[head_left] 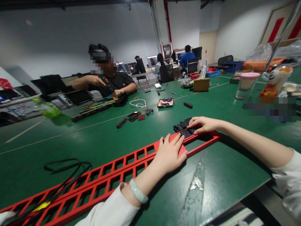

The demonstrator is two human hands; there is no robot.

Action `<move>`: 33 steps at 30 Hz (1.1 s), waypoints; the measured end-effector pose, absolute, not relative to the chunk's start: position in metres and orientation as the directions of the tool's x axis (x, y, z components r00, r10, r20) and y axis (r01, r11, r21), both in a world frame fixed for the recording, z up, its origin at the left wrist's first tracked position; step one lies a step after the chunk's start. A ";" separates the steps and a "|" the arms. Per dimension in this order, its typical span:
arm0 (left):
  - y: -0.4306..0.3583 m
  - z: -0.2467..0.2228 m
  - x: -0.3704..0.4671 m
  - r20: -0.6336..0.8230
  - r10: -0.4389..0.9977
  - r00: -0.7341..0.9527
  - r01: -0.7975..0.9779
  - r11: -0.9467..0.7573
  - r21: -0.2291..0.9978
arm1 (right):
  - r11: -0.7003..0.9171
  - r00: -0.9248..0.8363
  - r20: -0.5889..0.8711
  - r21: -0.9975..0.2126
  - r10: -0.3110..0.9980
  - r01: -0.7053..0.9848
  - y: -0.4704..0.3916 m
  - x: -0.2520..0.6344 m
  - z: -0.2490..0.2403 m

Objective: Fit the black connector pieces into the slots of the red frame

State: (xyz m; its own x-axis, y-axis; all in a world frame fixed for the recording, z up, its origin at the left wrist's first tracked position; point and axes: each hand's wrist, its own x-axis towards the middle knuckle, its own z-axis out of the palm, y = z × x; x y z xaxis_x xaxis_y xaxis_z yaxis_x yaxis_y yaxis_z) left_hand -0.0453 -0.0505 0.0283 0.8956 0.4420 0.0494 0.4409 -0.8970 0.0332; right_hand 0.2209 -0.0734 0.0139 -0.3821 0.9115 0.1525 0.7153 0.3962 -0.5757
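A long red frame (118, 164) with two rows of rectangular openings lies across the table in front of me. My left hand (168, 153) rests flat on it, fingers spread over a solid red section. At its right end, black plastic pieces (186, 134) sit in or against the frame; how they are seated I cannot tell. My right hand (204, 125) has its thumb and fingers closed around one of these black pieces, partly hiding it. More small black pieces (180, 126) stand in a row along the far side, close to my right fingertips.
Black cables (68, 169) cross the frame's left part. Beyond are dark flat pieces (134, 116), a white cable (141, 105), a small tray with wires (165, 103) and a black block (188, 105). Opposite, a co-worker (105, 81) holds a tool. A lidded cup (246, 86) stands right.
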 end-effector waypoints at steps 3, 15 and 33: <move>-0.050 0.028 -0.045 0.048 0.444 0.895 0.442 -0.896 0.035 | 0.388 -0.367 0.159 -0.581 0.916 0.715 -0.073 0.220 0.014; -0.053 0.027 -0.045 0.058 0.447 0.893 0.447 -0.894 0.023 | 0.289 -0.128 0.329 -0.505 0.936 0.813 -0.059 0.206 0.012; -0.053 0.022 -0.050 0.079 0.448 0.890 0.446 -0.894 0.038 | 0.285 -0.273 0.087 -0.404 0.958 0.869 -0.006 0.202 0.002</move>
State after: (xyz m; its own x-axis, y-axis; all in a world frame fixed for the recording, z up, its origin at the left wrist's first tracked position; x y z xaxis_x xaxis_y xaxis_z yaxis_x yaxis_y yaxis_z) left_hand -0.0501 -0.0527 0.0225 0.8905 0.4481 0.0793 0.4465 -0.8940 0.0381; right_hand 0.2023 -0.0061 0.0024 -0.2731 0.9580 0.0874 0.8692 0.2846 -0.4044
